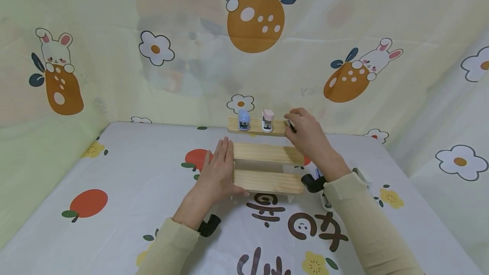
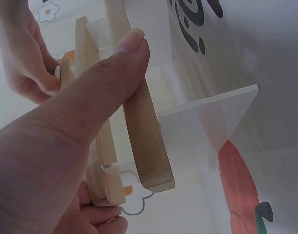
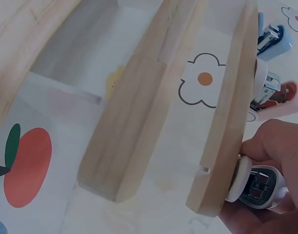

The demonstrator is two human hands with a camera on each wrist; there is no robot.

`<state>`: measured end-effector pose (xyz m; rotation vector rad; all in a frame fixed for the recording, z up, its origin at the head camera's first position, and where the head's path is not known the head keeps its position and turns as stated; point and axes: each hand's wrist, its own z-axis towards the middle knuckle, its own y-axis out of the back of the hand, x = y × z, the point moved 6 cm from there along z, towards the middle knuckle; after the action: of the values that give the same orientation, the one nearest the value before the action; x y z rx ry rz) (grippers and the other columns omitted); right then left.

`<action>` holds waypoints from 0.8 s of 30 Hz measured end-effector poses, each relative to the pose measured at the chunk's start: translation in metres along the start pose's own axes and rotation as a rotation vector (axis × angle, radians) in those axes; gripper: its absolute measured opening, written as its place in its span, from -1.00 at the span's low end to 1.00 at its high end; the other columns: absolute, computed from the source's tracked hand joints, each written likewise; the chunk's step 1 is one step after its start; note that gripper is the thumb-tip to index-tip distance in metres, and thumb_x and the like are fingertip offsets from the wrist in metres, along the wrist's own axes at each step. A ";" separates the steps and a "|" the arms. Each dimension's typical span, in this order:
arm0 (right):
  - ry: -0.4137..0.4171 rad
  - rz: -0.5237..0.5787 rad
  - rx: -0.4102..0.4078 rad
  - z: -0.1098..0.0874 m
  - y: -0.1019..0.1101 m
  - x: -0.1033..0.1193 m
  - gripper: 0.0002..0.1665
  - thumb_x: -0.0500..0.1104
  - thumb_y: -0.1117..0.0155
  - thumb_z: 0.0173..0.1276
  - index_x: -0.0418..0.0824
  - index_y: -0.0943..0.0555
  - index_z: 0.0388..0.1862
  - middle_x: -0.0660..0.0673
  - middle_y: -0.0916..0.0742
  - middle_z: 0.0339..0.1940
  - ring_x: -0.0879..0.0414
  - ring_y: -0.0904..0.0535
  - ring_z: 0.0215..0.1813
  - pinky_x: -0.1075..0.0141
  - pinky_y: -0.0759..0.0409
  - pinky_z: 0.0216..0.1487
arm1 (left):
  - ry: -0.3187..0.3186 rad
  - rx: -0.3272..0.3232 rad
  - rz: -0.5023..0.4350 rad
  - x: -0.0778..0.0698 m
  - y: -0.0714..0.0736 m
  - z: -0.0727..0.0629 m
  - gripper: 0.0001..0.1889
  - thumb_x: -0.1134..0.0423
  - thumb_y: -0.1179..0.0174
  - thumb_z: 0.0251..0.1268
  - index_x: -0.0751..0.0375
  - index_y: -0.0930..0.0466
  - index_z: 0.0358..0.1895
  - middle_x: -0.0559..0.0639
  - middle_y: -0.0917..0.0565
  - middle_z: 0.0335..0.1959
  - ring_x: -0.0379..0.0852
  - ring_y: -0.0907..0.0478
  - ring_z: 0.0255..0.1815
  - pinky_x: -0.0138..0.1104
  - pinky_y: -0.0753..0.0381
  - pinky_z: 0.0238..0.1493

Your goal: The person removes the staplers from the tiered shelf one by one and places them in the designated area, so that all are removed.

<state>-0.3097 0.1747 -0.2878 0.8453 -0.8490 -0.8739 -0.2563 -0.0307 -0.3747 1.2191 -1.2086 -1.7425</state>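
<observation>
One broad curtain (image 1: 187,88) with rabbit and flower prints fills the far side of the scene, and below it a white tablecloth (image 1: 141,173) printed with fruit and lettering covers the table. On the cloth stands a stepped rack (image 1: 259,152), its three wooden planks joined by translucent supports (image 2: 207,117).

At its left end, the left hand (image 1: 215,177) lies with fingers extended along the plank ends and the thumb resting against the near plank (image 1: 271,182). Beyond, the right hand (image 1: 309,133) pinches a white stapler (image 3: 261,185), its base against the far plank (image 1: 255,127) at the right end.

Two small staplers stand on that same plank: a pink one (image 1: 268,121) near the middle and a blue one (image 1: 243,120) at left. A pale object (image 1: 327,203), partly hidden, lies beside the right sleeve (image 1: 355,207).
</observation>
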 end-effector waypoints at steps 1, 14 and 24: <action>-0.004 -0.001 0.001 -0.001 0.001 -0.001 -0.59 -0.35 -0.19 0.34 -0.45 -0.59 0.15 -0.41 -0.58 0.20 -0.27 -0.59 0.15 -0.08 -0.61 0.17 | -0.001 0.000 0.002 0.000 0.000 0.000 0.50 -0.26 -0.62 -0.40 0.38 0.14 0.58 0.24 0.08 0.63 0.17 0.12 0.65 0.19 -0.01 0.55; -0.007 0.023 -0.020 -0.012 0.011 -0.005 -0.59 -0.35 -0.18 0.34 -0.44 -0.59 0.16 -0.39 -0.58 0.20 -0.26 -0.59 0.12 -0.08 -0.62 0.13 | 0.002 -0.003 -0.012 0.000 -0.001 0.000 0.50 -0.25 -0.63 -0.42 0.39 0.14 0.57 0.25 0.08 0.63 0.16 0.12 0.66 0.16 0.01 0.56; 0.027 0.024 -0.071 -0.027 0.019 -0.009 -0.60 -0.38 -0.20 0.30 -0.48 -0.60 0.12 -0.42 -0.60 0.18 -0.29 -0.57 0.15 -0.12 -0.62 0.12 | 0.001 -0.008 -0.011 0.000 -0.001 0.000 0.50 -0.25 -0.64 -0.43 0.39 0.13 0.57 0.25 0.07 0.63 0.17 0.11 0.65 0.17 -0.02 0.56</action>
<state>-0.2842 0.1969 -0.2842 0.7820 -0.7986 -0.8650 -0.2566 -0.0300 -0.3757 1.2237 -1.1952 -1.7532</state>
